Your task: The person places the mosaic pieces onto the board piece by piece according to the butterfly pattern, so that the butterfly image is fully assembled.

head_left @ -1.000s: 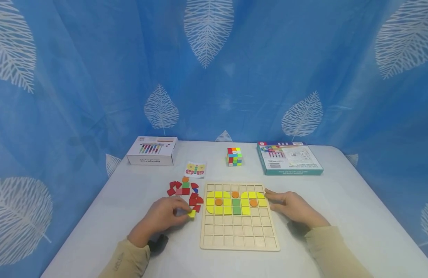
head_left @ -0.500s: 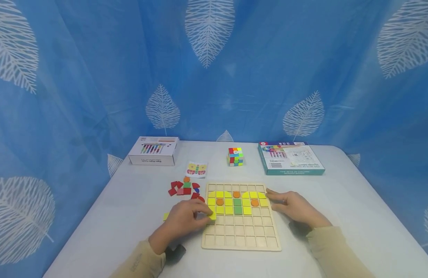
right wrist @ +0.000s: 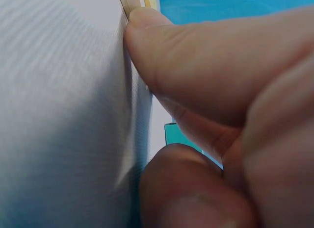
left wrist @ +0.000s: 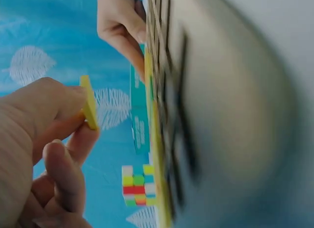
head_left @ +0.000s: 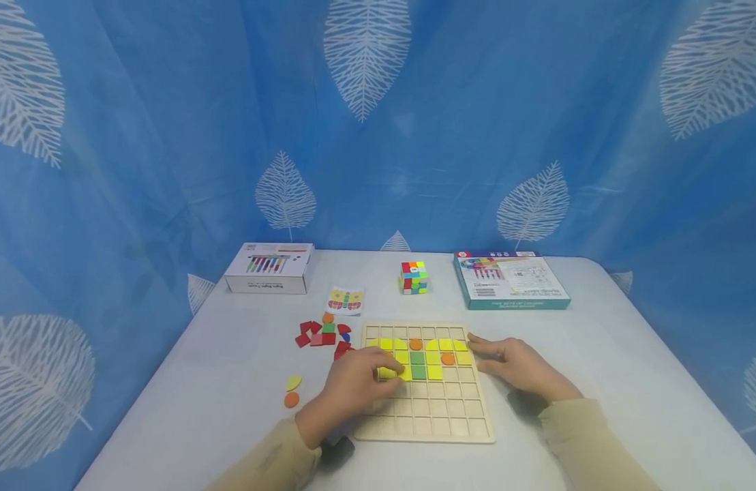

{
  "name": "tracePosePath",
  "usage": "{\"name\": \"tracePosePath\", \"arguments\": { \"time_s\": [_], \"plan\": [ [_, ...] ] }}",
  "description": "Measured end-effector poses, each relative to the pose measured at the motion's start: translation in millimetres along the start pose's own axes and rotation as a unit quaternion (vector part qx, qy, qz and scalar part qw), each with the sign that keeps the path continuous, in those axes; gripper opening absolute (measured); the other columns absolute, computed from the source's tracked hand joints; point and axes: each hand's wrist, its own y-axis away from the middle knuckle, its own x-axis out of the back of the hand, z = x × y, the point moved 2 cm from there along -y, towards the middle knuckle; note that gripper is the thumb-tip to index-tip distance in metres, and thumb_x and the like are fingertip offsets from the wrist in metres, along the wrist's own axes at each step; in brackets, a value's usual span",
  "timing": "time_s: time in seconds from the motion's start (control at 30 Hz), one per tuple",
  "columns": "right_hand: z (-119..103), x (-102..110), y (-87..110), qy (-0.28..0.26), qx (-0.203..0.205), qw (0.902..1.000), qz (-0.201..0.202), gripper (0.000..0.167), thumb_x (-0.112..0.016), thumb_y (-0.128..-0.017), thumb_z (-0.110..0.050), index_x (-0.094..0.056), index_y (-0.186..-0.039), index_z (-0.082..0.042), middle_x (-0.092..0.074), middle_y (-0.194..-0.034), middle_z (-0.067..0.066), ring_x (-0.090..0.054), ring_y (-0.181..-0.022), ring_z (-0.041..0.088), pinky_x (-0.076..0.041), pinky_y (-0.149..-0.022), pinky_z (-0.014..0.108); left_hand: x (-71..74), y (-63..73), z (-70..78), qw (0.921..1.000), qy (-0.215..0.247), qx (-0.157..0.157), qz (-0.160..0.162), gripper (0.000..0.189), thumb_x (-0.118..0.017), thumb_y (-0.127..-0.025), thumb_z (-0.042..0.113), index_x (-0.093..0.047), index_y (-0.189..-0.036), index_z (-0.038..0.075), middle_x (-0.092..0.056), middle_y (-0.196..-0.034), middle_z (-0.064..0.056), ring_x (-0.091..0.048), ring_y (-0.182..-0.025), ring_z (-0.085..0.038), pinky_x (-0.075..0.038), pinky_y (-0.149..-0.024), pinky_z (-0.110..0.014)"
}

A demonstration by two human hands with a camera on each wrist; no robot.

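Observation:
My left hand [head_left: 359,377] is over the left part of the wooden grid board [head_left: 439,409], pinching a thin yellow tile [left wrist: 89,104] between thumb and finger. In the left wrist view this tile is held on edge, apart from the board. Yellow tiles, green squares [head_left: 417,365] and orange discs [head_left: 448,358] fill several cells in the board's upper rows; my left hand hides some at the left. My right hand [head_left: 517,365] touches the board's right edge, its thumb against the side in the right wrist view.
Loose red [head_left: 343,350], green and blue pieces lie left of the board. A yellow quarter-round [head_left: 294,382] and an orange disc [head_left: 292,399] lie nearer me. Behind are a pattern card [head_left: 345,301], a puzzle cube [head_left: 414,278], a white box [head_left: 270,268] and a teal-edged box [head_left: 512,281].
My left hand has carried the yellow tile rightward from beside the loose pieces to over the board. The yellow quarter-round and orange disc at left are uncovered. My right hand stays put.

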Motion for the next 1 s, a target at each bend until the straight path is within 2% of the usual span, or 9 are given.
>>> {"name": "tracePosePath", "arguments": {
  "time_s": [0.13,0.2,0.37,0.5,0.63,0.77,0.9,1.0],
  "plan": [
    [1,0,0.5,0.001,0.004,1.0000,0.000,0.049,-0.075,-0.093,-0.033,-0.065,-0.140,-0.026,-0.049,-0.156,-0.006,-0.039,-0.148,0.037,-0.032,-0.116,0.064,-6.3,-11.7,17.6,0.9991,-0.029,0.002,-0.031,0.019,-0.082,-0.086,0.035,-0.082,-0.104,0.033,-0.075,-0.106,0.019,-0.069,-0.102,-0.006,-0.054,-0.075,-0.023],
    [1,0,0.8,0.002,0.008,1.0000,0.000,0.048,-0.074,-0.093,-0.033,-0.065,-0.140,-0.026,-0.049,-0.156,-0.006,-0.039,-0.148,0.037,-0.032,-0.117,0.063,-11.0,-18.2,26.7,0.9982,-0.043,-0.008,-0.042,0.018,-0.081,-0.086,0.035,-0.082,-0.103,0.033,-0.075,-0.104,0.019,-0.070,-0.104,-0.007,-0.053,-0.074,-0.023],
    [0,1,2.1,0.003,0.019,0.9998,-0.001,0.047,-0.074,-0.094,-0.031,-0.065,-0.140,-0.026,-0.050,-0.156,-0.005,-0.040,-0.147,0.037,-0.033,-0.116,0.063,-23.0,-33.6,45.6,0.9955,-0.058,-0.034,-0.066,0.015,-0.080,-0.086,0.034,-0.084,-0.100,0.031,-0.076,-0.098,0.019,-0.068,-0.095,-0.004,-0.046,-0.064,-0.018],
    [0,2,3.4,0.006,0.018,0.9998,0.001,0.046,-0.074,-0.094,-0.032,-0.066,-0.139,-0.028,-0.051,-0.155,-0.006,-0.041,-0.147,0.038,-0.034,-0.115,0.063,-29.2,-43.7,57.3,0.9933,-0.074,-0.028,-0.084,0.015,-0.080,-0.087,0.033,-0.084,-0.101,0.030,-0.077,-0.102,0.017,-0.067,-0.095,-0.005,-0.045,-0.059,-0.018],
    [0,2,3.6,0.007,0.017,0.9998,0.002,0.046,-0.074,-0.094,-0.031,-0.065,-0.140,-0.028,-0.050,-0.155,-0.007,-0.041,-0.147,0.037,-0.035,-0.115,0.062,-35.0,-52.7,64.5,0.9893,-0.104,-0.018,-0.101,0.014,-0.080,-0.088,0.034,-0.084,-0.102,0.031,-0.076,-0.107,0.018,-0.068,-0.098,-0.004,-0.047,-0.060,-0.020],
    [0,2,3.4,0.004,0.018,0.9998,0.000,0.047,-0.074,-0.095,-0.031,-0.064,-0.141,-0.027,-0.049,-0.155,-0.007,-0.040,-0.148,0.036,-0.034,-0.116,0.061,-42.2,-59.2,67.3,0.9842,-0.133,-0.025,-0.114,0.013,-0.079,-0.089,0.032,-0.083,-0.101,0.034,-0.076,-0.108,0.020,-0.067,-0.095,-0.002,-0.049,-0.065,-0.021],
    [-1,2,3.0,0.000,0.017,0.9999,0.000,0.047,-0.074,-0.094,-0.031,-0.064,-0.141,-0.026,-0.049,-0.155,-0.007,-0.040,-0.148,0.035,-0.035,-0.116,0.061,-48.8,-62.3,66.8,0.9810,-0.149,-0.037,-0.119,0.009,-0.078,-0.090,0.028,-0.084,-0.095,0.033,-0.073,-0.092,0.019,-0.060,-0.078,-0.003,-0.044,-0.058,-0.021],
    [0,2,2.4,-0.005,0.009,0.9999,0.000,0.047,-0.074,-0.094,-0.031,-0.065,-0.140,-0.027,-0.049,-0.155,-0.008,-0.039,-0.148,0.035,-0.035,-0.116,0.060,-52.5,-63.6,65.1,0.9796,-0.157,-0.047,-0.116,0.011,-0.075,-0.090,0.023,-0.082,-0.084,0.030,-0.063,-0.075,0.014,-0.051,-0.066,-0.006,-0.035,-0.049,-0.023]
  ]
}}
